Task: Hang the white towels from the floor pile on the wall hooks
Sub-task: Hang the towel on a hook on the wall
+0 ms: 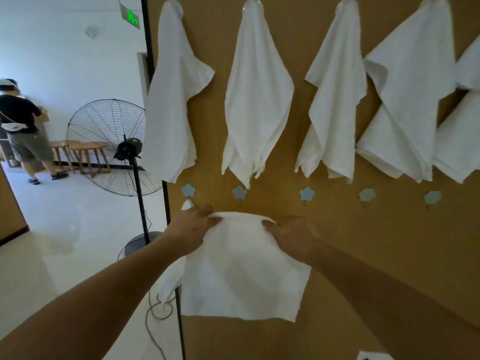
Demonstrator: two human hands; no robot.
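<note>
I hold a white towel (241, 271) spread out in front of the brown wall board (350, 255). My left hand (192, 229) grips its top left edge and my right hand (293, 235) grips its top right edge. The towel hangs flat below my hands, just under a row of small blue flower-shaped hooks (239, 192). The leftmost blue hook (188, 190) is right above my left hand. Higher up, several white towels (257, 100) hang from the upper row of clear hooks (252, 6).
A standing fan (117, 146) with a black pole and round base is left of the board, its cable (155, 313) on the floor. A person (23, 128) stands far left by wooden stools (85, 154). A white thing (374, 355) shows at the bottom edge.
</note>
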